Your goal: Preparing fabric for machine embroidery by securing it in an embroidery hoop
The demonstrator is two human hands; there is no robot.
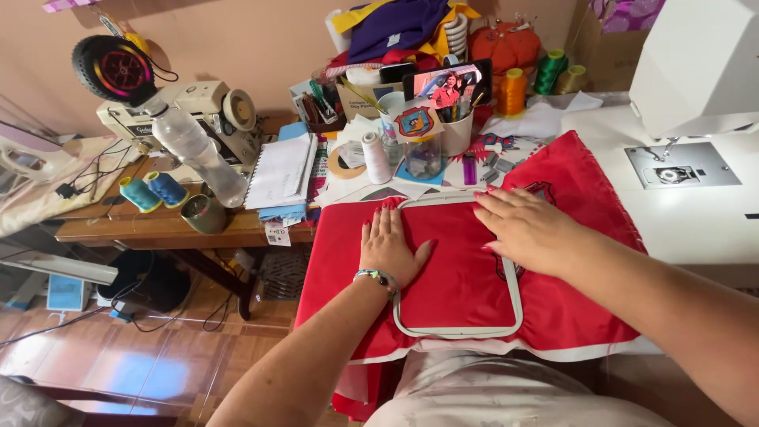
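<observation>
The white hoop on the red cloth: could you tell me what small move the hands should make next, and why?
Probably press the hoop's near edge down. Both hands lie flat, the left hand on the left rim of the white hoop, the right hand on its top right corner, so the near side has no hand on it. The red cloth inside looks smooth.

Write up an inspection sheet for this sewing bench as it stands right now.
Surface: white table, mostly draped with red fabric.
Job's things: white hoop frame lying on the fabric.
Clutter: thread spools, plastic bottle, notebook, phone, cup of pens.
Hands: left hand flat on the fabric inside the frame; right hand pressing the frame's top right corner.
Cables: black cords at left; more on the floor.
Surroundings: sewing machine, tiled floor.
</observation>
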